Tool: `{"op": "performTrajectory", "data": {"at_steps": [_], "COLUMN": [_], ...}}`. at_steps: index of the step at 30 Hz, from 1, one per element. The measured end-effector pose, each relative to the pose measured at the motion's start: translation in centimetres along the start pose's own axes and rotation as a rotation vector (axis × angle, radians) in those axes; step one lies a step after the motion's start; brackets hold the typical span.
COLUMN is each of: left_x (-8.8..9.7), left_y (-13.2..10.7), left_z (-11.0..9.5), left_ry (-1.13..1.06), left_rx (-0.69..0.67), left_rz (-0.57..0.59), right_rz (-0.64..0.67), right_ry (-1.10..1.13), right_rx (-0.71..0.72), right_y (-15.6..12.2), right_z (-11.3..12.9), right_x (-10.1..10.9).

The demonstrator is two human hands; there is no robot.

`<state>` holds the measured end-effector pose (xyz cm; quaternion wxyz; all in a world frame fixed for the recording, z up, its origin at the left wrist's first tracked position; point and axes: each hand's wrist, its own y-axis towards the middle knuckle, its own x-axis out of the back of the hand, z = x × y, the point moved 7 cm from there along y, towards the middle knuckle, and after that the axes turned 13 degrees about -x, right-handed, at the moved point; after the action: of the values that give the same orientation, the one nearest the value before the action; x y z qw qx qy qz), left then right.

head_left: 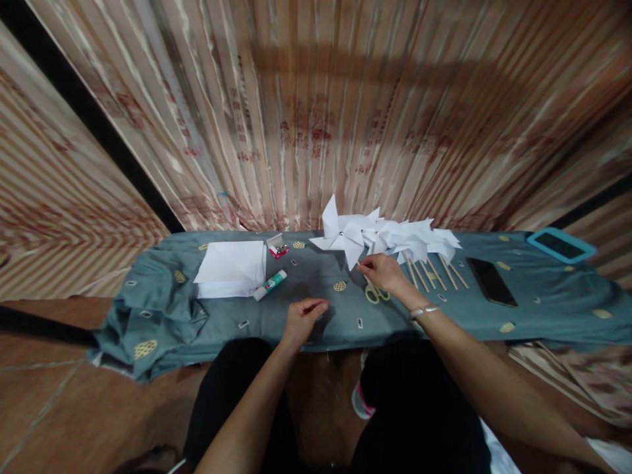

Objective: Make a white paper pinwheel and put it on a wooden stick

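Observation:
My right hand (382, 271) is closed around the stick of a white paper pinwheel (342, 234), just below its blades; most of the stick is hidden by the hand. This pinwheel has a shiny pin at its centre. Beside it, more white paper pinwheels (413, 239) lie overlapping in a row, their wooden sticks (430, 273) pointing toward me. Scissors (373, 295) with yellowish handles rest under my right hand, partly covered. Over the front of the cloth, my left hand (302, 321) has its fingers and thumb drawn together, with nothing visible in them.
On the left lie a stack of white paper (231, 263), a glue stick (270, 285) and a small open box of pins (279, 250). A dark phone (492, 282) and a blue-framed device (561, 245) lie on the right. A grey-green cloth (316, 336) covers the table; a curtain (306, 118) hangs behind.

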<state>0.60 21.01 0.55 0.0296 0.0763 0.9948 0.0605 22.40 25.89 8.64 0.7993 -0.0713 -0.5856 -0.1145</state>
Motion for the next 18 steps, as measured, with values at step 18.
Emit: {"op": "performTrajectory", "data": {"at_steps": [18], "left_x": [-0.4], "left_y": [0.0], "left_z": [0.4], "left_ry": [-0.005], "left_rx": [-0.016], "left_rz": [0.036], "right_rz": [0.130], "right_ry": [-0.359], "right_rx": [-0.142], "right_y": [6.4], "right_z": [-2.4], "right_x": [-3.9]}}
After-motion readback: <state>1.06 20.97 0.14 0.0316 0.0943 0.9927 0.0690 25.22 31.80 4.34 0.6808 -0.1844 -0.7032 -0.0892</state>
